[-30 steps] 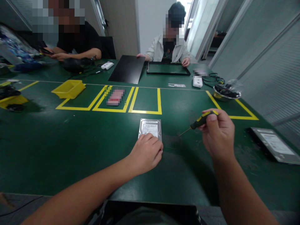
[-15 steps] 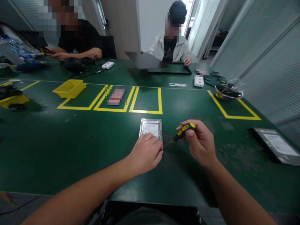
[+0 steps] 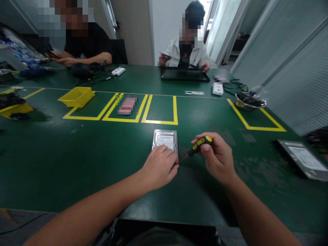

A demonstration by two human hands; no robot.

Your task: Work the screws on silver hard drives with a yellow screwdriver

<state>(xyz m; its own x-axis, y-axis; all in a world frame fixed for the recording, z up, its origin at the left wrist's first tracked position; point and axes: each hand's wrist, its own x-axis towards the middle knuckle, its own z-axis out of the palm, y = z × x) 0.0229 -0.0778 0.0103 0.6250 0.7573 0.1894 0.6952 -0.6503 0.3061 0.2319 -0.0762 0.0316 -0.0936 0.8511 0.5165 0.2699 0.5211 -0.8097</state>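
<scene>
A silver hard drive [image 3: 165, 139] lies flat on the green table [image 3: 77, 153] in front of me. My left hand [image 3: 159, 166] rests on its near end with the fingers curled, covering the lower part. My right hand [image 3: 217, 158] grips a small black and yellow screwdriver [image 3: 198, 145]. The thin tip of the tool points down and left, reaching the near right corner of the drive beside my left fingers.
A second drive [image 3: 302, 159] lies at the right. A metal bowl [image 3: 250, 101], a yellow bin [image 3: 76, 96] and yellow taped boxes [image 3: 159, 109] sit further back. Two people sit across the table; one handles a flat dark panel [image 3: 183, 74].
My right hand has moved left and down with the screwdriver, bringing its tip to the drive's corner. The person opposite lifted a dark sheet off the table.
</scene>
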